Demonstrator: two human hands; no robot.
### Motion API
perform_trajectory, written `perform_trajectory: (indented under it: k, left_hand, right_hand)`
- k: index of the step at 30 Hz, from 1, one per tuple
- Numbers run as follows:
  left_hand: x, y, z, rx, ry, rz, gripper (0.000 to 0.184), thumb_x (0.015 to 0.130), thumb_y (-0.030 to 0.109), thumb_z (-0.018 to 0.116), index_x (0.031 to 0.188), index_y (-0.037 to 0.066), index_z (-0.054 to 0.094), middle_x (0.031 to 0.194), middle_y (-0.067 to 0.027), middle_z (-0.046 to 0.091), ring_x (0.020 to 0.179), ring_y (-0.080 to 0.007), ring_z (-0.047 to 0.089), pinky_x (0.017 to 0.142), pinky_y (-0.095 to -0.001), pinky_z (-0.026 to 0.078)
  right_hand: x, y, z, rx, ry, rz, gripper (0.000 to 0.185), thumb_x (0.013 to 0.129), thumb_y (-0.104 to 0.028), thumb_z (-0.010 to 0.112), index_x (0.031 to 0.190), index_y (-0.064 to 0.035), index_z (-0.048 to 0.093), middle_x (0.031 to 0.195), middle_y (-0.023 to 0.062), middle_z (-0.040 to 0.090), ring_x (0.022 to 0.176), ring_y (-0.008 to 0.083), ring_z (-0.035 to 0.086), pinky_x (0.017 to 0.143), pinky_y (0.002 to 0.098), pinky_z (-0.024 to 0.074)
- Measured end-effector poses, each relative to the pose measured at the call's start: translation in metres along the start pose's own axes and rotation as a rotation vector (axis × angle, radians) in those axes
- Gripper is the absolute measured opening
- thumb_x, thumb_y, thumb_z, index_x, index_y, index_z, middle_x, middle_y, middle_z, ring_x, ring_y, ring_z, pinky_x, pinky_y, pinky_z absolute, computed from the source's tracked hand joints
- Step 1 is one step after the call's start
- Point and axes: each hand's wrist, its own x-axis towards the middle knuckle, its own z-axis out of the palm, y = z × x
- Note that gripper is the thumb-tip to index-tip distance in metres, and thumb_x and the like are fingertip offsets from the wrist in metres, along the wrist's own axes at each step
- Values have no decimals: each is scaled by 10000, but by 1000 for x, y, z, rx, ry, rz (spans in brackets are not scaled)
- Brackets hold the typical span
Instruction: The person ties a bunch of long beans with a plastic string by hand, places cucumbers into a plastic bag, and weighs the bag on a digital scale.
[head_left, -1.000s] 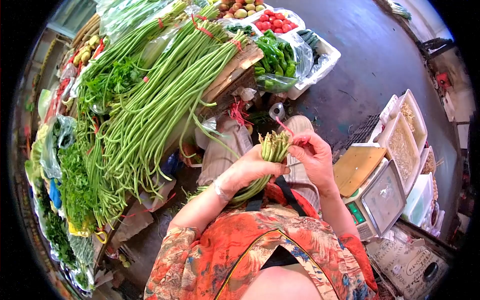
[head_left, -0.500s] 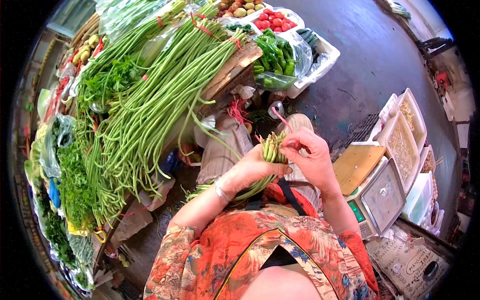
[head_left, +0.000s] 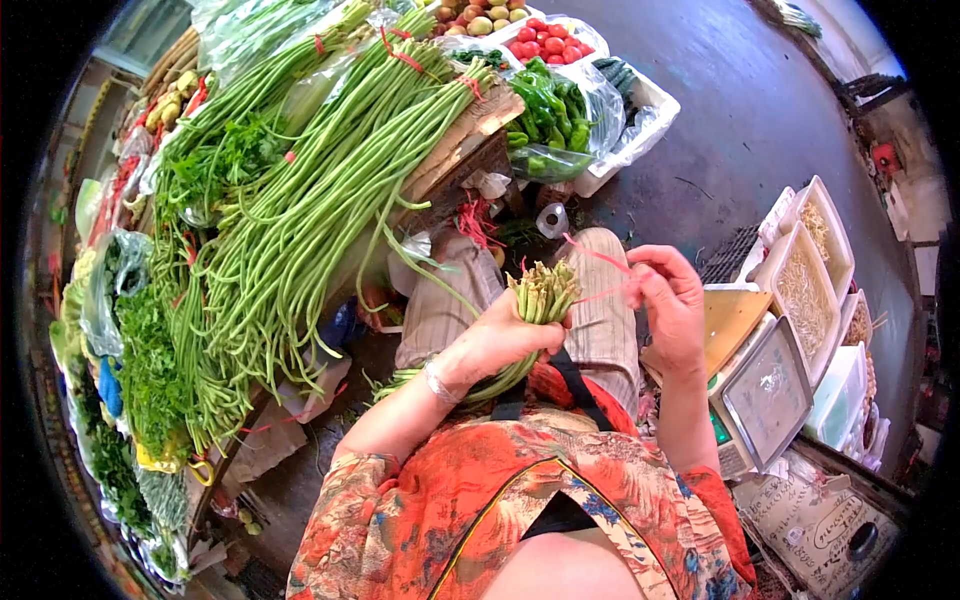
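My left hand (head_left: 508,338) is wrapped round a bunch of long beans (head_left: 541,290), with the cut ends pointing up and away from me. The beans' lower lengths trail back under my left wrist across my lap. My right hand (head_left: 668,308) is to the right of the bunch, thumb and fingers pinched on a thin red tie string (head_left: 600,252). One length of the string runs from the fingers toward the bean ends, and another sticks out to the upper left. Whether it circles the bunch is hidden.
Tied long beans (head_left: 330,215) cover the stall board on the left, beside leafy greens (head_left: 150,355). Bagged green peppers (head_left: 548,120) and tomatoes (head_left: 545,45) stand ahead. Loose red strings (head_left: 478,220) hang below the board's edge. A weighing scale (head_left: 768,395) and white trays (head_left: 803,290) are at right.
My right hand has moved right, away from the bunch, drawing the red string out with it. My left hand still grips the beans, nearly in place.
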Motion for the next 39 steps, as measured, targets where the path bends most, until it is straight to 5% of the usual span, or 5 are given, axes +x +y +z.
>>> perform_trajectory:
  k: [9, 15, 22, 27, 39]
  left_hand:
    - [2, 0, 1, 17, 31, 16, 134, 767, 8, 615, 896, 26, 584, 720, 8, 565, 622, -74, 532, 539, -228, 438]
    - [4, -4, 4, 47, 42, 7, 178, 769, 65, 658, 938, 60, 604, 772, 43, 563, 674, -59, 518, 572, -226, 413]
    - [6, -9, 3, 99, 7, 5, 253, 777, 58, 669, 1018, 68, 594, 796, 49, 573, 689, -55, 527, 579, -222, 422]
    - [1, 4, 12, 24, 9, -38, 139, 761, 19, 647, 886, 44, 591, 718, 42, 548, 623, -63, 504, 538, -233, 402]
    - [10, -10, 12, 267, -10, 38, 164, 760, -28, 620, 904, 45, 592, 751, 33, 531, 699, -64, 492, 594, -261, 412]
  right_hand:
    - [-5, -6, -11, 116, 147, 18, 167, 894, -17, 542, 1037, 5, 627, 864, 25, 595, 750, 92, 541, 722, 233, 444]
    - [-8, -8, 21, -453, -89, -201, 186, 791, -15, 696, 972, -41, 667, 842, 12, 545, 774, 109, 514, 723, 238, 419]
    - [-2, -5, 35, -536, -195, -240, 142, 790, -40, 712, 914, -16, 647, 821, 46, 564, 739, 148, 544, 685, 267, 448]
    - [-2, -12, 36, -600, -256, -230, 140, 781, -26, 715, 908, -25, 658, 814, 49, 560, 729, 153, 553, 672, 276, 457]
    - [3, -30, 47, -664, -288, -292, 174, 749, 2, 713, 915, -25, 670, 843, 72, 592, 763, 174, 591, 688, 275, 470]
